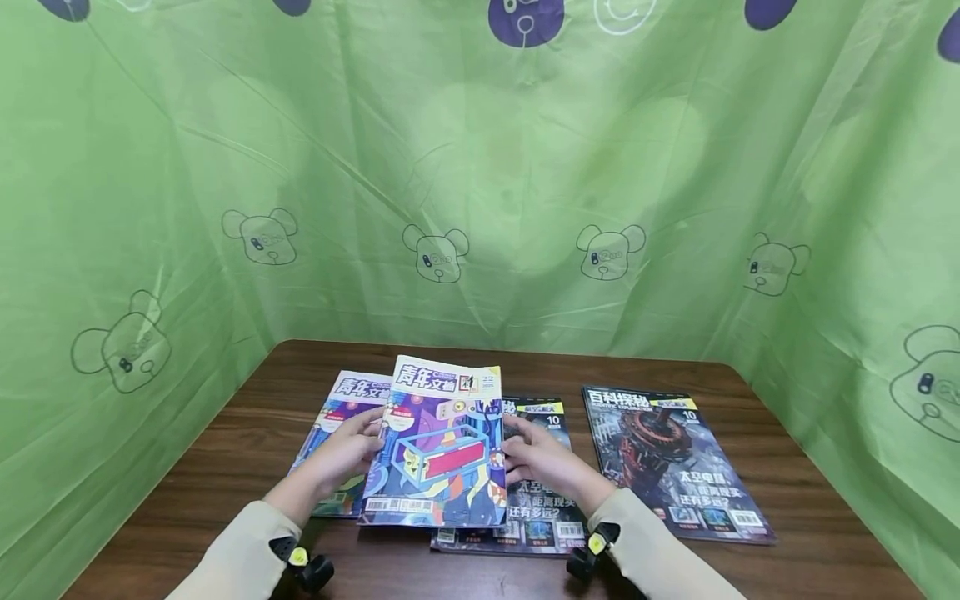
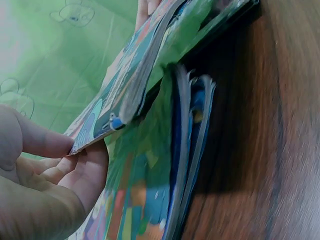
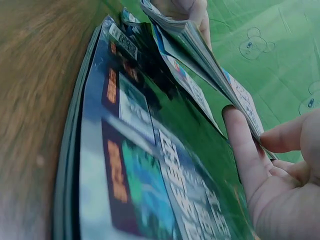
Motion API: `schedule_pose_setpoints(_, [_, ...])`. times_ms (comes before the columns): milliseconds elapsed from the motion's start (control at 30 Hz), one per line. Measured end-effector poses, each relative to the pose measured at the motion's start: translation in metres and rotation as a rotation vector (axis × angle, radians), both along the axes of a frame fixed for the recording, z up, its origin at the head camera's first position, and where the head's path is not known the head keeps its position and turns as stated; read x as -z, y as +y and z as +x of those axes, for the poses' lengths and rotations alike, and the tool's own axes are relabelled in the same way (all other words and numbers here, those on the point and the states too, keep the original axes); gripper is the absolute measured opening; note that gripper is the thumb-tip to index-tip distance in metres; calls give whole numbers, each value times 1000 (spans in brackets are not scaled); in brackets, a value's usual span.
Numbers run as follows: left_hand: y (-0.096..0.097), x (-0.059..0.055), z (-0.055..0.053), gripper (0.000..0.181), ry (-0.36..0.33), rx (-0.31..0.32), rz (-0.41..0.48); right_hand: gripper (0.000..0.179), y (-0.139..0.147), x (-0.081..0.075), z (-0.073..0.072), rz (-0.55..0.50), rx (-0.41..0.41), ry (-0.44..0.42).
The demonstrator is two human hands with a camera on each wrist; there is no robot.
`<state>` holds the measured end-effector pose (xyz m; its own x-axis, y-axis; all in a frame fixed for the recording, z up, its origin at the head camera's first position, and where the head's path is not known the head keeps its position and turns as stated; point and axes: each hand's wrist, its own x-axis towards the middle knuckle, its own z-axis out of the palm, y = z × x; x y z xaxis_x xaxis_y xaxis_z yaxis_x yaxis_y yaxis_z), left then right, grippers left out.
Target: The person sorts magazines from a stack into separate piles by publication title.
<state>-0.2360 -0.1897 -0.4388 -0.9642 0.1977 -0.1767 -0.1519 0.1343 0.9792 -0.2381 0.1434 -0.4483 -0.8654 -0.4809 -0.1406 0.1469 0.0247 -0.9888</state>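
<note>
A purple magazine [image 1: 442, 450] with white title lettering is held by both hands, raised over the magazines beneath it. My left hand [image 1: 341, 454] pinches its left edge, thumb on the cover and fingers below, as the left wrist view shows. From the other side, my right hand [image 1: 546, 458] pinches the right edge, an extended finger under the pages [image 3: 200, 55]. Partly covered at the left lies a similar purple magazine [image 1: 330, 421]. Under the held one's right part, a dark-covered magazine [image 1: 540, 533] lies flat, its upper left hidden.
Another dark-covered magazine [image 1: 675, 467] lies at the right of the brown wooden table [image 1: 225, 467]. Green curtain cloth [image 1: 510, 167] with bear outlines hangs behind the table and along both sides. Each wrist wears a small black camera.
</note>
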Motion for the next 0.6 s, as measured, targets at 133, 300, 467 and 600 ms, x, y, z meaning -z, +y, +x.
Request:
schedule_pose_setpoints(133, [-12, -1, 0, 58, 7, 12, -28, 63, -11, 0, -3, 28, 5, 14])
schedule_pose_setpoints(300, [-24, -2, 1, 60, 7, 30, -42, 63, -24, -2, -5, 58, 8, 40])
schedule_pose_setpoints(467, [-36, -6, 1, 63, 6, 34, -57, 64, -39, -7, -5, 76, 0, 63])
schedule_pose_setpoints(600, [-48, -9, 1, 64, 11, 33, -73, 63, -50, -8, -7, 89, -4, 72])
